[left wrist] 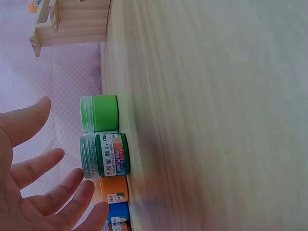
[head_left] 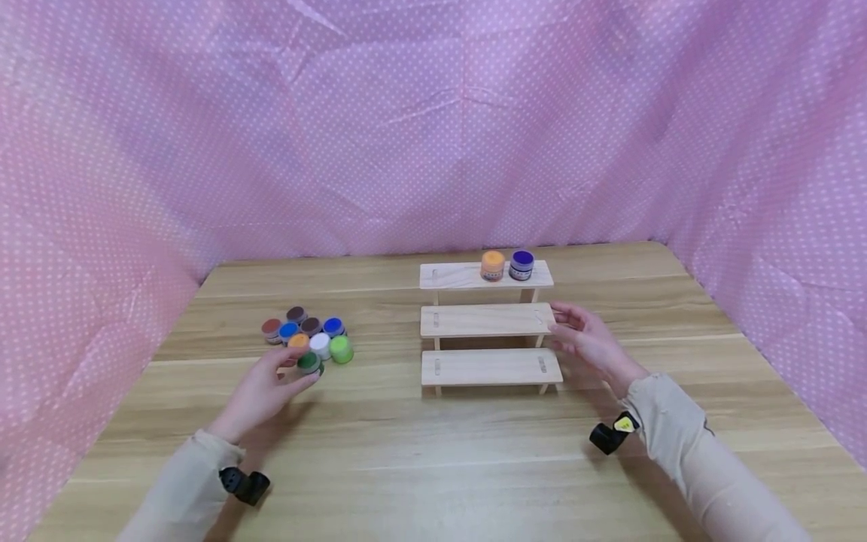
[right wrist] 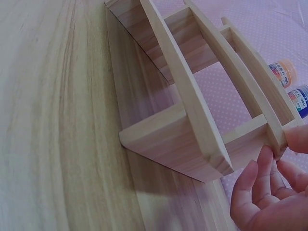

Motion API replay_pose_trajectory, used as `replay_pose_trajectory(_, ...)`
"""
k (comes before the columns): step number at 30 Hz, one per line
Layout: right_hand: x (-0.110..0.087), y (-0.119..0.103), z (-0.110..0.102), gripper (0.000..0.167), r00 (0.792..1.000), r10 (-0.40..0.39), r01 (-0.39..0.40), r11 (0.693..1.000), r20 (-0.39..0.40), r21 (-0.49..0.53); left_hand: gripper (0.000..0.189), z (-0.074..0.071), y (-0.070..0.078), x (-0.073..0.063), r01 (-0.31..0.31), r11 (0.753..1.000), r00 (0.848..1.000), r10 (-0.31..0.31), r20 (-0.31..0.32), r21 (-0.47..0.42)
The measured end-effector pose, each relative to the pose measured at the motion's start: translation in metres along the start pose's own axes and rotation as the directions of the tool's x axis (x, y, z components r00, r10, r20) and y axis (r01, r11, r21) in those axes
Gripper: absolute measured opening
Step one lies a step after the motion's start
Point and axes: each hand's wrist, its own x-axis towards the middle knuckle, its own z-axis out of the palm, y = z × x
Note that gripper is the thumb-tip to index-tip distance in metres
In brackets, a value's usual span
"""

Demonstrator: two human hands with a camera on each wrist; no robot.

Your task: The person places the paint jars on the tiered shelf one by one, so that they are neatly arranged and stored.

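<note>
My left hand [head_left: 260,390] is beside a dark green paint jar [left wrist: 113,155] at the near side of a jar cluster. In the left wrist view its fingers are spread and bent slightly, with a gap between thumb and jar. The jar stands upright on the table. My right hand [head_left: 591,345] pinches the right end of the middle step of a three-step wooden display stand [right wrist: 192,106], thumb above and fingertips below. An orange jar [head_left: 492,266] and a purple-blue jar [head_left: 521,266] stand on the right part of the top step.
Around the green jar are a light green jar [head_left: 342,349], a white jar [head_left: 320,346], another orange jar [head_left: 298,342] and several blue, brown and reddish ones. Pink dotted cloth [head_left: 433,150] hangs behind the wooden table [head_left: 406,467].
</note>
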Motion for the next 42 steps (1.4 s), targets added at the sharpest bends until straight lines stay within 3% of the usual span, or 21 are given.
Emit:
replay_pose_trajectory(26,-0.001,-0.002,0.000,0.055,1.000,-0.003,0.003,1.000,0.000,-0.018,0.050,-0.002,-0.003,0.003,-0.018,1.000,0.999,0.018,0.026,-0.003)
replay_pose_trajectory(35,0.000,-0.006,0.000,0.055,1.000,0.024,-0.024,1.000,-0.004,-0.019,0.040,-0.001,-0.005,0.011,-0.106,0.994,0.994,0.106,-0.005,-0.008)
replay_pose_trajectory(42,-0.001,-0.006,0.000,0.055,1.000,0.025,-0.025,0.999,-0.011,-0.043,0.041,0.000,-0.006,0.012,-0.075,0.995,0.997,0.076,0.027,-0.059)
